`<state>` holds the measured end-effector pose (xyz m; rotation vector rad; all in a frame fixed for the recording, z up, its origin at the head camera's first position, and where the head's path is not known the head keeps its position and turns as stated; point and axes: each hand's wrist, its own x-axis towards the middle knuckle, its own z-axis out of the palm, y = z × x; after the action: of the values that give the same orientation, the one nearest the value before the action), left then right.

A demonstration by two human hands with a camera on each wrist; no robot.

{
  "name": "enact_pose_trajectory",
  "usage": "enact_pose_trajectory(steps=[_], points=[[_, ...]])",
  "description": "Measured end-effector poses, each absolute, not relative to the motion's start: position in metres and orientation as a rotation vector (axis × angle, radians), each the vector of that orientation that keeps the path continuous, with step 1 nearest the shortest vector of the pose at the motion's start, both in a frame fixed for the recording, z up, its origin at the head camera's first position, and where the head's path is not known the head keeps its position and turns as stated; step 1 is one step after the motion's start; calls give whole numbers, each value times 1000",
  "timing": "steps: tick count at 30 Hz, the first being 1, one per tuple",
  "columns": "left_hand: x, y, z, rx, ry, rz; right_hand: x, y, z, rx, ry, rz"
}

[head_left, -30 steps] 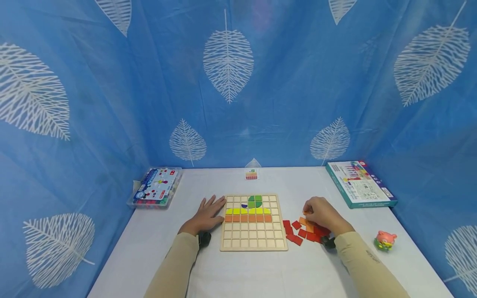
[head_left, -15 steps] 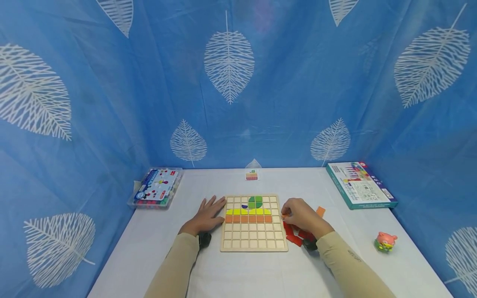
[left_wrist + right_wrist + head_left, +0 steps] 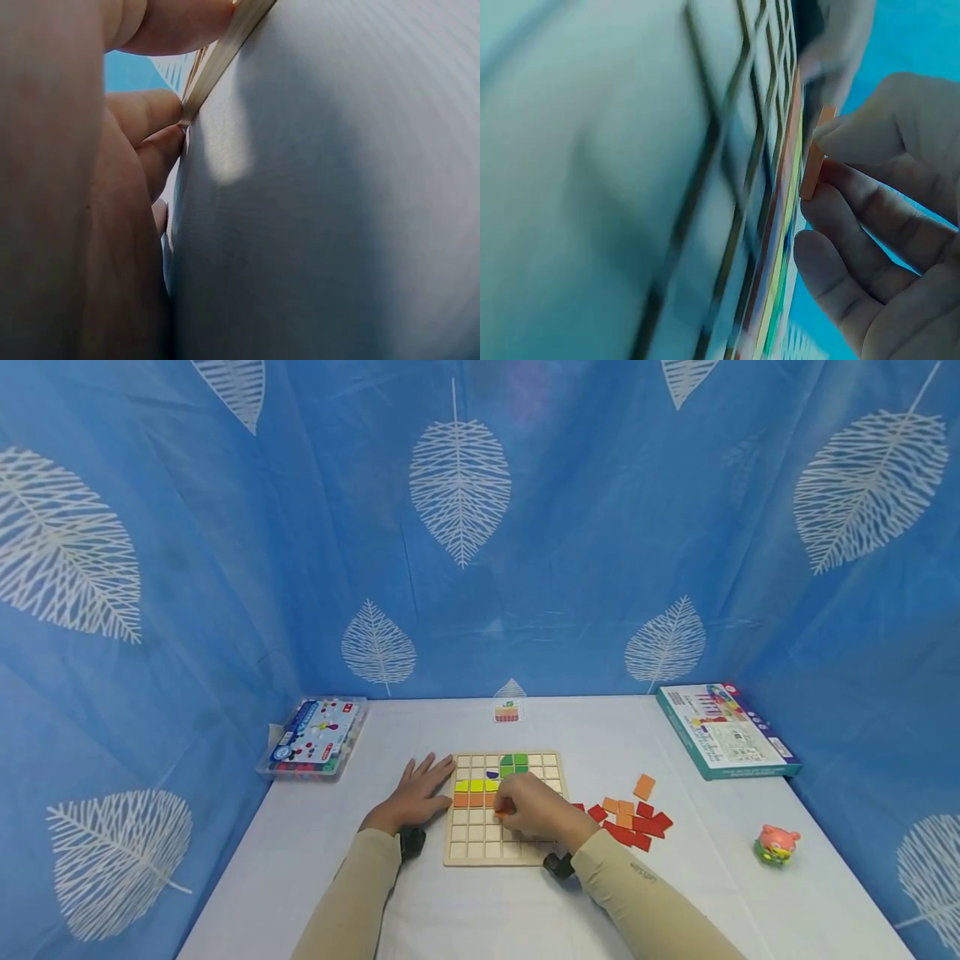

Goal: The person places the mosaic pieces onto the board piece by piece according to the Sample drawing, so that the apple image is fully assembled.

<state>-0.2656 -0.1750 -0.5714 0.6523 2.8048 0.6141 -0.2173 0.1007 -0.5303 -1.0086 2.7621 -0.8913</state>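
Head view: right hand (image 3: pixel 536 817) pinches an orange tile (image 3: pixel 504 811) over the wooden grid board (image 3: pixel 465 843), hiding cells beneath; left hand (image 3: pixel 415 795) lies flat, fingers spread, against the board's left edge. Left wrist view: fingertips (image 3: pixel 161 146) touch the board edge (image 3: pixel 225 52), the rest blurred. Right wrist view: thumb and forefinger grip the tile (image 3: pixel 813 161) just above the board.

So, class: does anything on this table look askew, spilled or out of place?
Only mildly: one orange tile lies tilted, apart from the loose red and orange tiles right of the wooden board. Nothing looks damaged.

The right hand (image 3: pixel 534 814) covers part of the board (image 3: pixel 472 847); the card (image 3: pixel 507 712) is too small to read; the right wrist view is blurred
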Motion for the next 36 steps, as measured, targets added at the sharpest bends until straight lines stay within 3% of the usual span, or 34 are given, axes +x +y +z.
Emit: enact_pose_trajectory(steps=[15, 36], points=[[-267, -178, -568, 694, 2810, 610, -223, 33, -532, -1136, 2806, -714], [-266, -178, -569, 754, 2815, 596, -218, 29, -541, -1027, 2849, -871]])
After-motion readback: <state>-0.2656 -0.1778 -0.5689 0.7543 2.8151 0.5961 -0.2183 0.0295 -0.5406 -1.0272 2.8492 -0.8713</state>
